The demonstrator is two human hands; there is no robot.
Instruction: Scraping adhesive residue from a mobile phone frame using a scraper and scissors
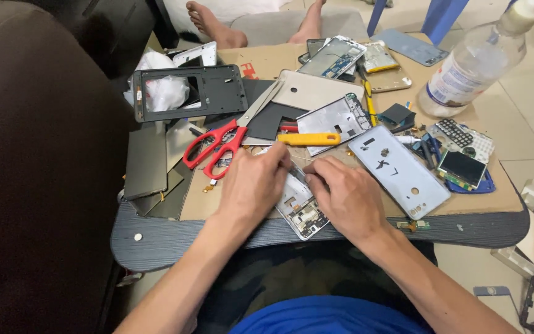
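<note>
An opened phone frame (302,209) with its circuit board exposed lies on a sheet of cardboard (502,198) near the front edge of a small dark table (156,238). My left hand (251,185) rests on the frame's left side with its fingers curled over the upper end. My right hand (344,195) presses on the frame's right side, fingertips pinched at the upper edge. Whether a small part is held between the fingers cannot be made out. A pale blue phone back cover (400,170) lies just right of my right hand.
Red-handled scissors (217,148) and a yellow-handled tool (310,139) lie just beyond my hands. Several phone frames, covers and boards crowd the cardboard. A clear plastic bottle (471,65) stands at the far right. Another person's bare feet (214,25) show beyond the table.
</note>
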